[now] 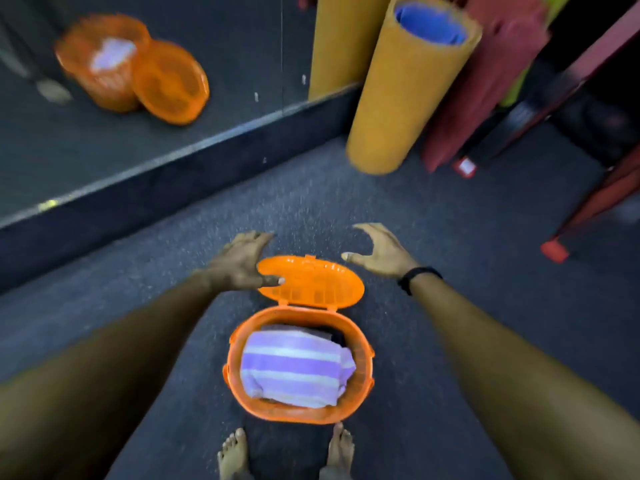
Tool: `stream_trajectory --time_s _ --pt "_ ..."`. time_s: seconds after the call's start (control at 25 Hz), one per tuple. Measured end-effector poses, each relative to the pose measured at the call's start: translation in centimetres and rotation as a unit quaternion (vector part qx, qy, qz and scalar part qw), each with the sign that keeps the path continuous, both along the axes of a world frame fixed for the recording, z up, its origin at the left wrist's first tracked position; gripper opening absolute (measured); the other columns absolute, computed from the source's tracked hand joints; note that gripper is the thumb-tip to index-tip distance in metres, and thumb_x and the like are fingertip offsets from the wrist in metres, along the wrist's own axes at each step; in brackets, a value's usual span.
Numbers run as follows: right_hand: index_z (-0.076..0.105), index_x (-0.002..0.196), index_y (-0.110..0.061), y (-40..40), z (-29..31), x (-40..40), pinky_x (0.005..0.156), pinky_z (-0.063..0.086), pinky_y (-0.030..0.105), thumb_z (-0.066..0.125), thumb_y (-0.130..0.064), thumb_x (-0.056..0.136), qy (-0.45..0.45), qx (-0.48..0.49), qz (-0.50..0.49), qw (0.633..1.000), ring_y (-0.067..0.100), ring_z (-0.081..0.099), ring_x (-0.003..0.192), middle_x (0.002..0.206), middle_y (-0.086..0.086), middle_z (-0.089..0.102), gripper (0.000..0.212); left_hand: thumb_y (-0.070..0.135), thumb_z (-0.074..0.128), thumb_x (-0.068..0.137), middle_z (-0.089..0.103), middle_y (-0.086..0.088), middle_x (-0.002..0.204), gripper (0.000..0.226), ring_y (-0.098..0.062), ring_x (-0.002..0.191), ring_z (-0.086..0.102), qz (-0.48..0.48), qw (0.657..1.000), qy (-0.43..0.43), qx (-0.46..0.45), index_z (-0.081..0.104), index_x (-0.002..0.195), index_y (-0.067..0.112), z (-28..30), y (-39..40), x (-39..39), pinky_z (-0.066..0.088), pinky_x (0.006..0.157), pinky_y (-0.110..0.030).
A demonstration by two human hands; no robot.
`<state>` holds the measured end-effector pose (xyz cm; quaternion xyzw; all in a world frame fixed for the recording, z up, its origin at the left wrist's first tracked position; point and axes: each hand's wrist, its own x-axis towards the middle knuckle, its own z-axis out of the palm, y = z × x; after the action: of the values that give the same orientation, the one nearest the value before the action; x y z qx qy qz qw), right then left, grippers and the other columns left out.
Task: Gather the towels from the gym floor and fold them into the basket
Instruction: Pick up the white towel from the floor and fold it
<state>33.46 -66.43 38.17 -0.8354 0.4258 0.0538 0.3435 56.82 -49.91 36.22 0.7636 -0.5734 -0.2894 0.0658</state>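
An orange plastic basket [363, 386] stands on the dark gym floor right in front of my bare feet. A folded purple-and-white striped towel [294, 368] lies inside it, over something dark. The basket's hinged orange lid [318, 284] hangs open at the far side. My left hand [239, 263] is spread at the lid's left edge, its thumb over the rim. My right hand [381, 252] hovers to the right of the lid, fingers loosely curved, holding nothing; a black band is on its wrist.
A wall mirror [121, 143] on the left reflects the basket and towel. Rolled mats, one yellow [398, 109] with a blue core and one maroon [485, 84], lean at the back right. A red metal frame with a red foot [554, 251] stands at the right.
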Motion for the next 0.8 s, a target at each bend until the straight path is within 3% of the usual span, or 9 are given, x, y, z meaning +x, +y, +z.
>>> stream_trajectory --time_s 0.08,0.24,0.4,0.52,0.64,0.68,0.76,0.8 --pt "0.041 0.141 -0.02 -2.0 10.9 0.8 0.112 0.03 0.039 0.069 -0.047 0.082 -0.029 -0.02 -0.026 0.999 0.024 0.033 0.137 0.148 0.004 0.035 0.071 0.061 0.07 0.072 0.031 -0.007 0.153 0.102 -0.026 0.14 0.027 0.036 0.998 0.019 -0.05 0.022 0.151 0.019 9.9 -1.3 1.7 0.027 0.114 -0.039" --pt "0.042 0.14 -0.021 -3.5 28.4 1.2 0.107 0.036 0.035 0.07 -0.048 0.08 -0.059 -0.064 -0.048 0.995 0.023 0.041 0.131 0.147 0.005 0.039 0.072 0.071 0.069 0.057 0.043 -0.006 0.146 0.109 -0.02 0.135 0.04 0.085 0.986 0.05 -0.137 0.036 0.145 0.017 26.4 -1.6 4.5 0.033 0.112 -0.033" --pt "0.042 0.14 -0.018 -1.8 43.8 0.7 0.106 0.036 0.032 0.072 -0.047 0.079 -0.102 -0.111 -0.046 0.987 0.02 0.042 0.133 0.144 0.002 0.043 0.074 0.049 0.079 0.07 0.047 -0.007 0.143 0.088 -0.019 0.131 0.045 0.108 0.97 0.061 -0.21 0.04 0.142 0.015 40.3 0.0 5.7 0.034 0.109 -0.029" --pt "0.04 0.142 -0.018 -0.5 51.5 0.4 0.108 0.036 0.034 0.072 -0.051 0.077 -0.113 -0.158 -0.042 0.98 0.022 0.042 0.133 0.146 0.005 0.042 0.079 0.052 0.079 0.068 0.05 -0.004 0.141 0.087 -0.017 0.13 0.046 0.107 0.963 0.047 -0.242 0.043 0.141 0.02 47.6 1.5 6.1 0.034 0.106 -0.028" --pt "0.037 0.144 -0.014 1.0 56.7 -0.2 0.103 0.036 0.03 0.072 -0.046 0.08 -0.123 -0.183 -0.023 0.975 0.023 0.04 0.135 0.149 0.008 0.039 0.079 0.087 0.067 0.034 0.052 -0.003 0.138 0.124 -0.017 0.128 0.048 0.106 0.964 0.04 -0.242 0.045 0.139 0.024 53.3 4.2 5.9 0.037 0.106 -0.029" --pt "0.036 0.144 -0.013 1.4 57.9 -0.3 0.098 0.038 0.027 0.072 -0.045 0.08 -0.128 -0.188 -0.017 0.974 0.023 0.04 0.135 0.149 0.009 0.039 0.08 0.089 0.065 0.031 0.052 -0.004 0.138 0.127 -0.018 0.128 0.049 0.109 0.963 0.031 -0.244 0.045 0.139 0.025 54.6 5.2 5.8 0.037 0.106 -0.03" --pt "0.037 0.144 -0.013 2.5 59.7 -0.3 0.089 0.041 0.021 0.072 -0.045 0.08 -0.138 -0.197 -0.006 0.971 0.023 0.042 0.133 0.149 0.009 0.039 0.08 0.072 0.074 0.053 0.051 -0.005 0.14 0.104 -0.018 0.129 0.048 0.125 0.958 0.008 -0.257 0.044 0.14 0.023 56.5 7.2 5.2 0.037 0.107 -0.031" --pt "0.037 0.144 -0.014 3.0 60.4 -0.2 0.092 0.041 0.023 0.073 -0.047 0.078 -0.139 -0.206 0.002 0.969 0.023 0.042 0.133 0.149 0.009 0.039 0.082 0.061 0.077 0.064 0.051 -0.006 0.14 0.092 -0.018 0.13 0.047 0.133 0.955 -0.005 -0.266 0.043 0.14 0.021 57.2 8.3 4.7 0.037 0.108 -0.031"
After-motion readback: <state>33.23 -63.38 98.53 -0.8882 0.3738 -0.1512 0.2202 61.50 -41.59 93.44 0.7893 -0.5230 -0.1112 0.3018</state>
